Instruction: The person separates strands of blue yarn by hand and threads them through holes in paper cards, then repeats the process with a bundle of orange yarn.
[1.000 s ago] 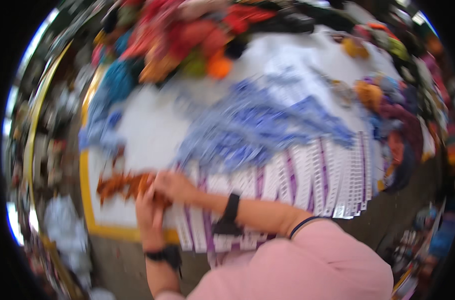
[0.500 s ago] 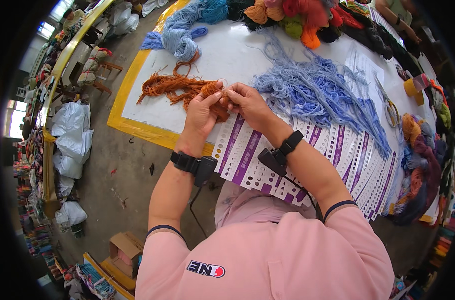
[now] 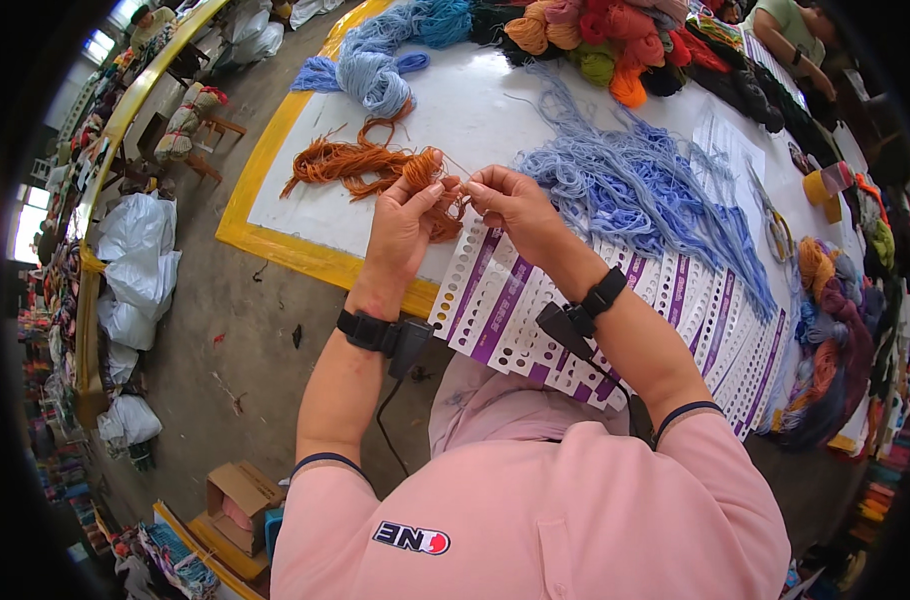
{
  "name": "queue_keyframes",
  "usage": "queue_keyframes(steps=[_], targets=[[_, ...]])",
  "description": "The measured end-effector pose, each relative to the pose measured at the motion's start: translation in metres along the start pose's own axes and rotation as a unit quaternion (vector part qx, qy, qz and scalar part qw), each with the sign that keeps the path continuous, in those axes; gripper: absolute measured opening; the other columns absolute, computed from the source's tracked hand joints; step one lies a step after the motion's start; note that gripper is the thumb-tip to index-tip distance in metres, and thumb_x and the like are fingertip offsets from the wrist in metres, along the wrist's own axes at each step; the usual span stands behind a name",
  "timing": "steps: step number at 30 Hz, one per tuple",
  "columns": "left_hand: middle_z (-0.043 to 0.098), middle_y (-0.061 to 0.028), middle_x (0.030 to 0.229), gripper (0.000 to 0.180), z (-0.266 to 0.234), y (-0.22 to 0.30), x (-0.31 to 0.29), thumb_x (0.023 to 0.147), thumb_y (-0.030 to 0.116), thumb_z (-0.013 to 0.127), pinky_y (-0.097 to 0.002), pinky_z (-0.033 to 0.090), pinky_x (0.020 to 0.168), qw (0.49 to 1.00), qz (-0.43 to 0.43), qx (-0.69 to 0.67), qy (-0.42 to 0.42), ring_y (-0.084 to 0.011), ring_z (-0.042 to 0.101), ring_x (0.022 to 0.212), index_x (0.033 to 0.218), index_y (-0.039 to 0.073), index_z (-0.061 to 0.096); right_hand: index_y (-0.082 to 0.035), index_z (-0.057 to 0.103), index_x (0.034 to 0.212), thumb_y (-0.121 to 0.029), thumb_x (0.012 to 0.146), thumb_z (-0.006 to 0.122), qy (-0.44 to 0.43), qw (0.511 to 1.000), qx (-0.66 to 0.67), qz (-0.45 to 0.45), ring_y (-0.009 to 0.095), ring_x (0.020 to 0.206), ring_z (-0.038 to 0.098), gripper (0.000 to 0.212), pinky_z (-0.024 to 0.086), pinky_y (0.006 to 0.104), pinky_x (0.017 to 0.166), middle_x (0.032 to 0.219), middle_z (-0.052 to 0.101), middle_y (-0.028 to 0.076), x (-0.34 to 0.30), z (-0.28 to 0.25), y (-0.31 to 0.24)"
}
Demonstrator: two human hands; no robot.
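Note:
My left hand (image 3: 411,207) is closed round a bundle of rust-orange thread (image 3: 350,167), whose loose strands trail left over the white tabletop. My right hand (image 3: 507,203) pinches a thin strand of the same thread just to the right of the bundle. A fine line of thread shows between the two hands. Under and right of my hands lie overlapping white cards (image 3: 495,310) with purple stripes and rows of punched holes. A tangled spread of light and mid-blue thread (image 3: 635,180) covers the table beyond my right hand.
Blue skeins (image 3: 370,75) lie at the table's far left, multicoloured skeins (image 3: 615,45) at the back. Scissors (image 3: 775,225) and a yellow tape roll (image 3: 821,188) are on the right. Yellow tape (image 3: 290,260) borders the table. White bags (image 3: 135,270) stand left; a person (image 3: 790,40) is at far right.
My right hand has moved slightly right, away from my left, widening the gap between them. My left hand keeps its hold on the orange thread. The view has shifted a little.

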State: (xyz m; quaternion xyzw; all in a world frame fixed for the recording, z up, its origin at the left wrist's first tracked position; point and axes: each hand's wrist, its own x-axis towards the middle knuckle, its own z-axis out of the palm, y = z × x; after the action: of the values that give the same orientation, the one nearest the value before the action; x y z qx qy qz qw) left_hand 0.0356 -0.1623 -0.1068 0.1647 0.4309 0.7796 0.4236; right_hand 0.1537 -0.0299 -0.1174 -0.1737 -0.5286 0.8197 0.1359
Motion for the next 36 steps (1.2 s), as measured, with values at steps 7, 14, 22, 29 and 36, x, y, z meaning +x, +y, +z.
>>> queue_keyframes(steps=[7, 14, 22, 29, 36], targets=[[0.066, -0.0043, 0.104, 0.038, 0.001, -0.001, -0.007, 0.094, 0.004, 0.059, -0.0292, 0.057, 0.074, 0.992, -0.02, 0.119, -0.025, -0.0126, 0.065, 0.089, 0.132, 0.005, 0.053, -0.005, 0.066, 0.094, -0.019, 0.092, 0.068, 0.028, 0.996, -0.082, -0.034, 0.003, 0.067, 0.047, 0.015, 0.039, 0.0189, 0.06, 0.079, 0.058, -0.004, -0.013, 0.005, -0.004], [0.066, -0.0044, 0.101, 0.043, 0.009, 0.002, -0.008, 0.093, 0.006, 0.062, -0.0294, 0.056, 0.076, 0.998, -0.041, 0.051, -0.01, -0.0126, 0.065, 0.09, 0.135, 0.004, 0.049, -0.003, 0.066, 0.094, -0.017, 0.091, 0.07, 0.067, 0.997, -0.024, -0.017, 0.004, 0.07, 0.05, 0.015, 0.039, 0.0201, 0.061, 0.079, 0.061, -0.002, -0.018, 0.004, -0.005], [0.064, -0.0033, 0.091, 0.045, 0.002, 0.018, -0.008, 0.092, 0.007, 0.059, -0.0285, 0.052, 0.079, 0.992, -0.082, -0.072, -0.066, -0.0151, 0.064, 0.093, 0.135, 0.001, 0.047, -0.005, 0.063, 0.094, -0.022, 0.095, 0.064, -0.016, 0.984, 0.176, 0.01, 0.002, 0.066, 0.045, 0.017, 0.036, 0.0172, 0.057, 0.081, 0.059, -0.003, -0.027, 0.0, -0.014], [0.067, -0.0058, 0.103, 0.034, -0.09, 0.101, 0.035, 0.088, 0.007, 0.059, -0.0228, 0.049, 0.072, 0.801, 0.028, 0.594, -0.073, -0.0112, 0.061, 0.085, 0.121, -0.003, 0.062, -0.002, 0.065, 0.092, -0.024, 0.095, 0.062, -0.096, 0.906, -0.41, -0.028, 0.004, 0.067, 0.047, 0.022, 0.038, 0.0194, 0.059, 0.073, 0.054, -0.005, -0.042, -0.044, -0.059], [0.027, 0.0082, 0.052, 0.029, -0.186, 0.187, 0.057, 0.097, 0.021, 0.051, -0.0244, 0.016, 0.035, 0.929, -0.24, 0.188, 0.207, -0.0046, 0.02, 0.039, 0.07, 0.011, 0.05, -0.003, 0.063, 0.089, -0.013, 0.097, 0.055, 0.128, 0.951, 0.253, -0.119, 0.012, 0.07, 0.053, 0.015, 0.042, 0.0258, 0.069, 0.089, 0.061, 0.005, -0.057, -0.044, -0.104]])
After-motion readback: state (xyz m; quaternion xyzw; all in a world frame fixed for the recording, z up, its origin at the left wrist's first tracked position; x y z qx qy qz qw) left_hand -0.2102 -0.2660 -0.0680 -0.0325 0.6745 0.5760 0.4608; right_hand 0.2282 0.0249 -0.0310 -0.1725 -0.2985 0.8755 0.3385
